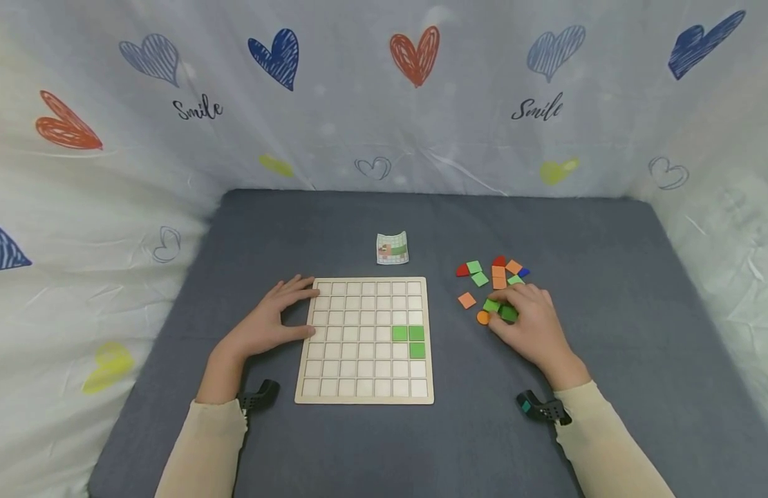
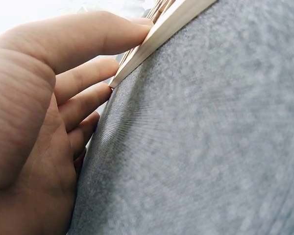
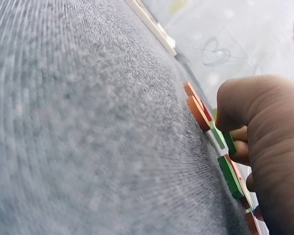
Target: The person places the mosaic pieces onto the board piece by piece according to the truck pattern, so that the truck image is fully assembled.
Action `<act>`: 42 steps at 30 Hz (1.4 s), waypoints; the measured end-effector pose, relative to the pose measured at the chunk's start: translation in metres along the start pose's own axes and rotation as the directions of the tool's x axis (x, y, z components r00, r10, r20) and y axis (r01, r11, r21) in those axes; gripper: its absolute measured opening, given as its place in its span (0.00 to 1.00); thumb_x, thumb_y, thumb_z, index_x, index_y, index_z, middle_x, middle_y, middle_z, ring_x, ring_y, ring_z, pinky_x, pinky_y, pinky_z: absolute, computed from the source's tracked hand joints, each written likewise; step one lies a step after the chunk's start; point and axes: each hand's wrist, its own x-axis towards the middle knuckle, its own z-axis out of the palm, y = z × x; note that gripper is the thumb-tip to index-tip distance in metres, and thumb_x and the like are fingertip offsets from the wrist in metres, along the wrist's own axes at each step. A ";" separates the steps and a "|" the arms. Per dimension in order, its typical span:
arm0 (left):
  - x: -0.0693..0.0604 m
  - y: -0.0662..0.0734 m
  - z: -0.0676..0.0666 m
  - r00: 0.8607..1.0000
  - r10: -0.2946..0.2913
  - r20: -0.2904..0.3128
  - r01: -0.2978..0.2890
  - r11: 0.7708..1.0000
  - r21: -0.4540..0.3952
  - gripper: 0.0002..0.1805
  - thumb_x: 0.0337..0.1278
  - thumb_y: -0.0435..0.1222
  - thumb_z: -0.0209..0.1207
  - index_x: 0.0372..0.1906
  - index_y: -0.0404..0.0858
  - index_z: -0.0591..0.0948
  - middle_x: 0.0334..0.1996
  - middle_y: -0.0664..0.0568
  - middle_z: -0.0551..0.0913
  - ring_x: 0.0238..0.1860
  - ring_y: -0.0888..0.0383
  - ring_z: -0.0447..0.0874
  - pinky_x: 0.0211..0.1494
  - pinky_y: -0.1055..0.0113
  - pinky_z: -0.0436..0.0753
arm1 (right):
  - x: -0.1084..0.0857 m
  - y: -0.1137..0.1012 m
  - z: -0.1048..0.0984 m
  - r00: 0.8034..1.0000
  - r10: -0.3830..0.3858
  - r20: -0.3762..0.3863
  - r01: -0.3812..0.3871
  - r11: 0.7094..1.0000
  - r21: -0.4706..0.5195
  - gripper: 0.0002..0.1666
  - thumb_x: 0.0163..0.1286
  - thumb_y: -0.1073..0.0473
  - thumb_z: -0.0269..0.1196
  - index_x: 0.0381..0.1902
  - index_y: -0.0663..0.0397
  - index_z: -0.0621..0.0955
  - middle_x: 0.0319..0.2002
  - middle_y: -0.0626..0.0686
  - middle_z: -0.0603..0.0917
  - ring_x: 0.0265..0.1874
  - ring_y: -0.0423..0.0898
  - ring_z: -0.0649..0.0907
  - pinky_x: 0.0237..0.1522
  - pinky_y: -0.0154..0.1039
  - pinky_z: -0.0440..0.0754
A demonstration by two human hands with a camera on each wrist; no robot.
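A wooden grid board (image 1: 365,400) lies on the table, with three green square tiles (image 1: 416,351) set in cells near its right side. My left hand (image 1: 265,320) rests at the board's left edge, its fairly straight fingers and thumb touching the rim. Right of the board, my right hand (image 1: 534,326) is over a loose group of tiles. Between its thumb and fingers it pinches a green square tile (image 3: 229,142). Just under that hand lies a darker green tile (image 1: 509,313), and an orange round tile (image 1: 482,317) sits beside the thumb tip.
Around the right hand lie more orange (image 1: 467,300), light green (image 1: 480,279), red (image 1: 462,270) and blue tiles (image 1: 524,272). A small printed pattern card (image 1: 392,248) stands behind the board on the grey cloth (image 1: 284,221). A white curtain (image 1: 334,104) with hearts encloses the table's back and sides.
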 end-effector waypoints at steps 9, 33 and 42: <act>-0.001 0.001 0.000 1.000 -0.008 -0.001 0.008 1.000 -0.004 0.44 0.66 0.49 0.77 0.83 0.43 0.72 0.87 0.46 0.58 0.89 0.42 0.43 0.90 0.42 0.37 | 0.004 -0.007 0.003 0.997 -0.074 -0.013 0.075 0.994 0.076 0.13 0.61 0.63 0.75 0.44 0.51 0.91 0.43 0.48 0.89 0.45 0.50 0.80 0.47 0.49 0.68; -0.006 -0.002 0.005 1.000 -0.020 -0.014 0.020 1.000 0.006 0.45 0.66 0.50 0.77 0.83 0.43 0.72 0.87 0.45 0.58 0.89 0.40 0.43 0.89 0.37 0.37 | -0.002 -0.078 0.051 0.936 -0.339 0.093 0.317 0.929 0.190 0.13 0.65 0.63 0.73 0.48 0.51 0.91 0.45 0.45 0.86 0.44 0.45 0.80 0.47 0.47 0.76; -0.001 0.000 0.001 1.000 -0.018 0.007 0.018 1.000 0.001 0.45 0.66 0.49 0.77 0.83 0.43 0.72 0.88 0.46 0.57 0.89 0.41 0.42 0.90 0.39 0.36 | 0.002 -0.103 0.066 0.914 -0.394 0.095 0.370 0.907 0.201 0.12 0.65 0.62 0.73 0.46 0.49 0.91 0.42 0.43 0.85 0.40 0.42 0.78 0.44 0.42 0.72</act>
